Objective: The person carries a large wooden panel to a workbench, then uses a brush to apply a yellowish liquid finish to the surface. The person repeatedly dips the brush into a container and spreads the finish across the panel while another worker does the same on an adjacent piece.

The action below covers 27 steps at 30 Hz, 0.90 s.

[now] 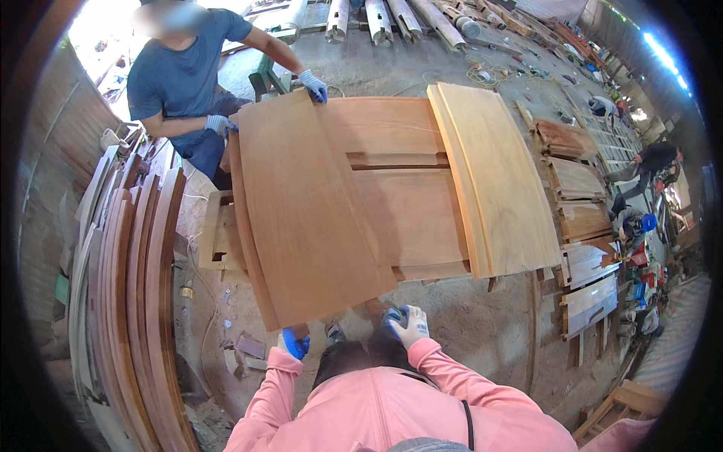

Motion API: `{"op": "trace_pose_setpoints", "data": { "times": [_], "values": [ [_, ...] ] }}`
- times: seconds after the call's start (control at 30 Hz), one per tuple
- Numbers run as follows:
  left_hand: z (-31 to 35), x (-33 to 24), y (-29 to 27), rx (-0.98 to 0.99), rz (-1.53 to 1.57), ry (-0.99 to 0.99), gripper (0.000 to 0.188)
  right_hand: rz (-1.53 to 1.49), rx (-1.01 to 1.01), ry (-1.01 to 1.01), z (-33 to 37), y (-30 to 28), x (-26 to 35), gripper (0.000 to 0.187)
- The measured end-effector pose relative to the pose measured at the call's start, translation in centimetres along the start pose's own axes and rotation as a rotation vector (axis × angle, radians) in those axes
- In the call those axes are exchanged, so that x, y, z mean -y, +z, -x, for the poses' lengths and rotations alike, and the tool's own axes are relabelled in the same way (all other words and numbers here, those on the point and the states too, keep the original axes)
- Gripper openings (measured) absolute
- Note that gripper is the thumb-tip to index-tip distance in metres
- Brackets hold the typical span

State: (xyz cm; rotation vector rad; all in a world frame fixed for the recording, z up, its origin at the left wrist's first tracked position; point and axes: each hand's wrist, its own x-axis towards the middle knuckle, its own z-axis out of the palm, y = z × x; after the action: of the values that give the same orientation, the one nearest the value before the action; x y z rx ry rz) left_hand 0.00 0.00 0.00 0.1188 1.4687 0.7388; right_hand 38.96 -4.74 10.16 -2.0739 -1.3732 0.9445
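Note:
A wide brown wooden board point(309, 218) lies slantwise over the left part of a panelled wood piece point(410, 200). My left hand point(294, 344), in a white glove with a blue palm, is closed at the board's near left corner, by a short projecting piece of wood. At the near right corner my right hand point(407, 326), gloved alike, has its fingers curled in at a similar projection; the fingertips are partly hidden. Across from me, a co-worker's gloved hands point(312, 87) hold the board's far end. Paler boards point(497, 181) lie stacked on the panel's right part.
Long curved timbers point(162, 301) stand close together at the left. Wood scraps point(248, 346) and a cable lie on the floor near my left side. Several panels point(584, 218) line the right, with people working beyond. Round posts point(380, 22) lie at the back.

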Motion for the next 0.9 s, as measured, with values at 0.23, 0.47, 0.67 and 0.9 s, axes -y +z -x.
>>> {"op": "trace_pose_setpoints", "data": {
  "times": [0.23,0.47,0.67,0.9],
  "values": [
    [1.3,-2.5,1.4,-0.045,-0.144,0.092,0.053,0.39,-0.04,-0.316,-2.9,-1.3,4.1,0.055],
    [5.4,-7.1,6.3,-0.501,-1.353,0.447,0.073,0.514,0.016,-0.481,-4.0,0.5,5.9,0.053],
    [6.4,-9.9,8.6,-0.552,-1.485,0.502,0.062,0.525,0.075,-0.473,-4.8,0.1,6.0,0.049],
    [6.8,-9.6,9.2,-0.573,-1.513,0.456,0.063,0.443,0.076,-0.492,-5.5,-2.1,5.7,0.048]
  ]
}}
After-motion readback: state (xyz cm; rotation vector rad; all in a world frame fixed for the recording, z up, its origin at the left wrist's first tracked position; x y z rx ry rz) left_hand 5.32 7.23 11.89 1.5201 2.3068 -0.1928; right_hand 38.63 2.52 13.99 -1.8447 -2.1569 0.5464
